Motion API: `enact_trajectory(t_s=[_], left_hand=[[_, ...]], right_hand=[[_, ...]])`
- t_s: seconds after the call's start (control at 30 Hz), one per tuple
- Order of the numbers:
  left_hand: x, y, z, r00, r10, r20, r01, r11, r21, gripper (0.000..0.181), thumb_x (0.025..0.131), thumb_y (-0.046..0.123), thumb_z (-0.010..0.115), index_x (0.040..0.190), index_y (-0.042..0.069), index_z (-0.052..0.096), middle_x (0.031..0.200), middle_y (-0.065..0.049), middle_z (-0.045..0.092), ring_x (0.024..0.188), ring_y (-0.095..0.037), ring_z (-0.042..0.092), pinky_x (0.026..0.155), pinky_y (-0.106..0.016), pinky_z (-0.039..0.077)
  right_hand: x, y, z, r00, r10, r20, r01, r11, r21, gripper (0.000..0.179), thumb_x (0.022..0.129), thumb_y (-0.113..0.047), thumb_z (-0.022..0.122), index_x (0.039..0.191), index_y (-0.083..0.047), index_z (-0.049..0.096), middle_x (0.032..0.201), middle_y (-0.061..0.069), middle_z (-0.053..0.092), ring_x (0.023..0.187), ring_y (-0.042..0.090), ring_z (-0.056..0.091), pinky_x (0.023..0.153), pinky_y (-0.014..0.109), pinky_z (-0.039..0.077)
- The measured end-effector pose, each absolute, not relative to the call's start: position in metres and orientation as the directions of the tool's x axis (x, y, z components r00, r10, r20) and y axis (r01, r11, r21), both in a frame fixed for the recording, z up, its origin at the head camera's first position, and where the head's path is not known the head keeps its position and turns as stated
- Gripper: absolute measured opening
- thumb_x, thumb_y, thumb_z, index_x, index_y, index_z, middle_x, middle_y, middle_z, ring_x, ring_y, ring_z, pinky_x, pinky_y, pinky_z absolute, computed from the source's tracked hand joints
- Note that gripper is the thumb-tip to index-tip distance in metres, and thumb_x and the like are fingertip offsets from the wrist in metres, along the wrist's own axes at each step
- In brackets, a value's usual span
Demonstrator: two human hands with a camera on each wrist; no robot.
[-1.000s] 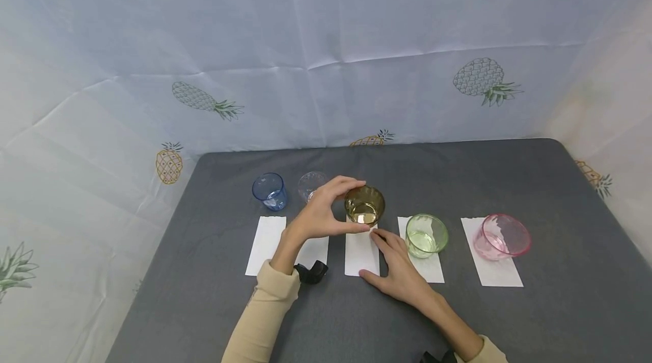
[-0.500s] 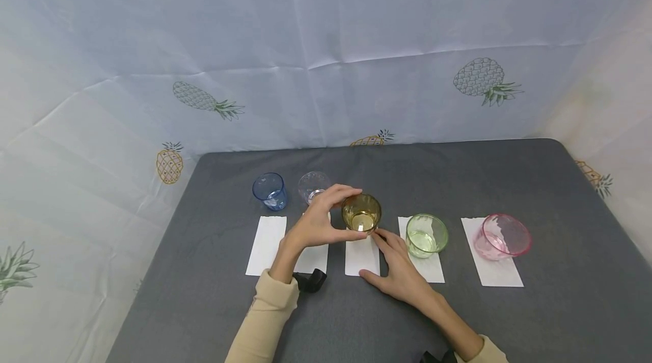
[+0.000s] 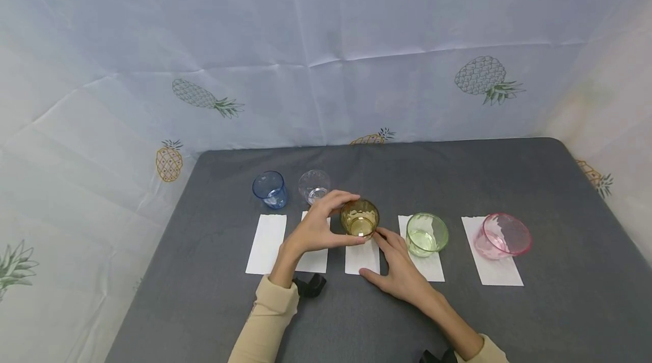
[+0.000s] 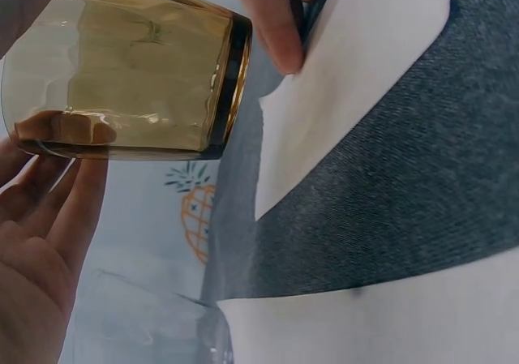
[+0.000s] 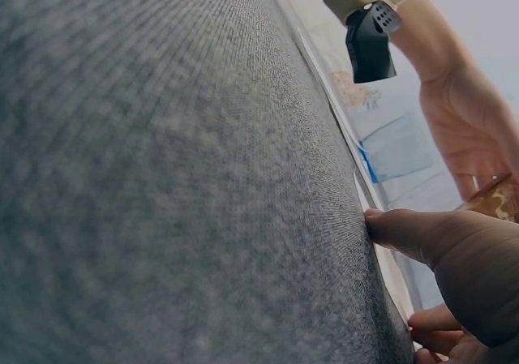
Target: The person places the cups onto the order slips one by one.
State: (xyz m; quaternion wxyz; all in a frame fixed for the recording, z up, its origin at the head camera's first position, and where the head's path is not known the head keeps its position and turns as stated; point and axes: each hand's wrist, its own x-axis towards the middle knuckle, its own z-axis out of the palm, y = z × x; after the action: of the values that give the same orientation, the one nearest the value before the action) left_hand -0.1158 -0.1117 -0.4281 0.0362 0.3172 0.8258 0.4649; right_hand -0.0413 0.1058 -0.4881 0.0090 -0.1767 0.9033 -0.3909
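Note:
My left hand [image 3: 317,230] grips an amber glass [image 3: 359,217] between thumb and fingers, over the far end of the middle paper slip [image 3: 362,261]. In the left wrist view the glass [image 4: 146,72] is held upright above the table, its thick base apart from the paper [image 4: 340,96]. My right hand [image 3: 399,272] rests at the right side of that slip, thumb and fingers spread, fingertips touching the paper. The right wrist view shows its thumb and fingers [image 5: 478,259] low on the cloth at the slip's edge.
A blue glass [image 3: 270,190] and a clear glass [image 3: 313,184] stand behind two left slips [image 3: 266,244]. A green glass [image 3: 427,235] and a pink glass [image 3: 501,236] stand on the right slips. Grey cloth [image 3: 575,306] covers the table; a pineapple-print curtain [image 3: 326,23] hangs behind.
My left hand has brought the amber glass slightly toward me and to the left over the middle slip. The right hand has stayed in place at the paper.

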Motion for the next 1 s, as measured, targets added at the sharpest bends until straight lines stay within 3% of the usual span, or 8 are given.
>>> enact_trajectory(t_s=[0.47,1.0], left_hand=[[-0.117,-0.116,-0.437,-0.802,0.56,0.208,0.47,0.377,0.798,0.074,0.074,0.023,0.093,0.14,0.013,0.06,0.137,-0.006,0.061,0.125,-0.022,0.062,0.104,-0.04,0.056],[-0.116,-0.113,-0.439,-0.794,0.594,0.128,0.413,0.373,0.831,0.075,0.074,0.022,0.092,0.141,0.012,0.058,0.139,-0.003,0.059,0.129,-0.02,0.059,0.108,-0.042,0.054]], right_hand=[[-0.042,0.106,-0.487,-0.934,-0.331,0.134,-0.328,0.647,-0.689,0.08,0.08,-0.026,0.087,0.143,0.009,0.052,0.147,0.026,0.049,0.14,0.045,0.045,0.111,0.064,0.042],[-0.042,0.107,-0.485,-0.946,-0.32,0.061,-0.272,0.673,-0.688,0.084,0.081,-0.03,0.087,0.143,0.013,0.05,0.154,0.033,0.041,0.147,0.05,0.037,0.111,0.064,0.043]])
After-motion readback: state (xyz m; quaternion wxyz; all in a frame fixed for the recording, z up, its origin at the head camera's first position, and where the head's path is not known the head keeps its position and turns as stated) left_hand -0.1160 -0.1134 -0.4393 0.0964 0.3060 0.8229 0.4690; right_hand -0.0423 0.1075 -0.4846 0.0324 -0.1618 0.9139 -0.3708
